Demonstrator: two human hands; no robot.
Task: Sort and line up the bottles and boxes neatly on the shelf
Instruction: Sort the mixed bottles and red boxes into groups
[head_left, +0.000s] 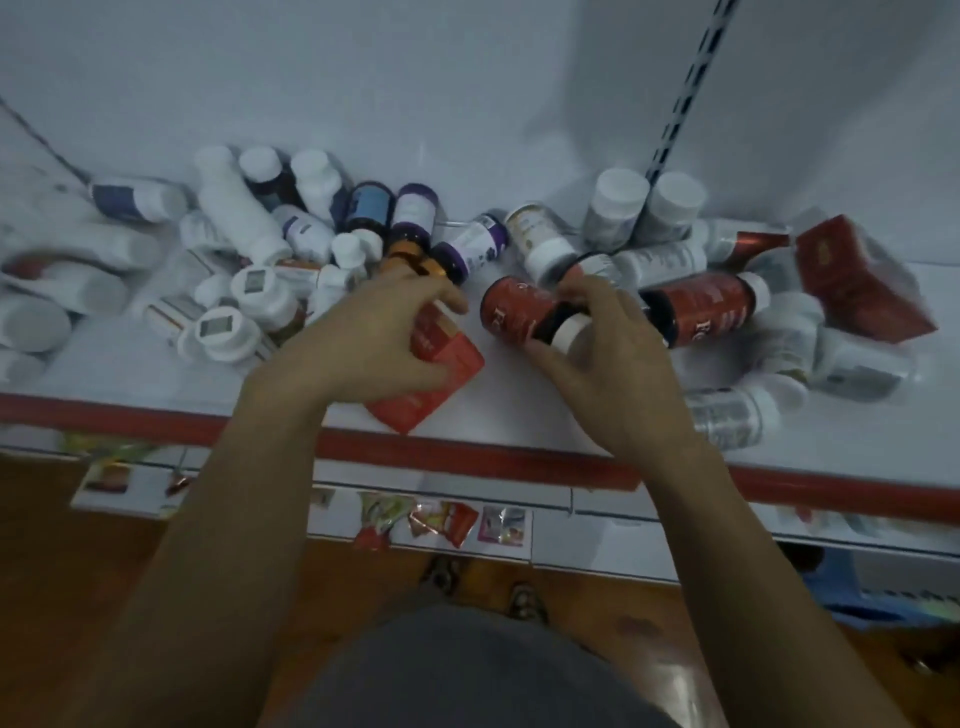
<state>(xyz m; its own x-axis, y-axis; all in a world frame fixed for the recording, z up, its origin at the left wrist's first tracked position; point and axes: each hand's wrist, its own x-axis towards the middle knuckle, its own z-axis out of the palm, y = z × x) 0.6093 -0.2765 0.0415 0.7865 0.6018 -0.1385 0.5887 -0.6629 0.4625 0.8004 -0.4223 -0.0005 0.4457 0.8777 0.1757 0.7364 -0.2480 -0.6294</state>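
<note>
Shelf (524, 410) – white deck with a red front strip (467, 457), seen from above. Bottles and boxes lie unsorted along it, most of them tipped on their sides.

Left hand (374, 338): fingers and thumb curled onto the near red box (447, 384), clamped on its upper end. The box lies flat in the middle of the shelf, one corner reaching the front strip.

Right hand (613, 358): fingers wrapped around the pale cap end of the held red bottle (511, 312), gripping it. The bottle lies on its side just right of the near red box, its base pointing toward the left end of the shelf. The two hands are near each other but apart.

Other items:
- second red bottle (706, 306) – on its side, just right of the right hand.
- far red box (857, 280) – tilted, toward the right end of the shelf.
- two upright white-capped bottles (618, 208) – side by side against the back wall, right of centre.
- purple-capped bottles (415, 208) and an amber bottle (410, 254) – behind the left hand's fingers, in the middle of the shelf.
- heap of white bottles (234, 218) – fills the left half, piled on one another; labels too blurred to read.
- grey-labelled bottles (727, 415) – lying near the front edge at the right.

Below the front strip: a lower shelf with small packets (441, 519), then a wooden floor (78, 571).
</note>
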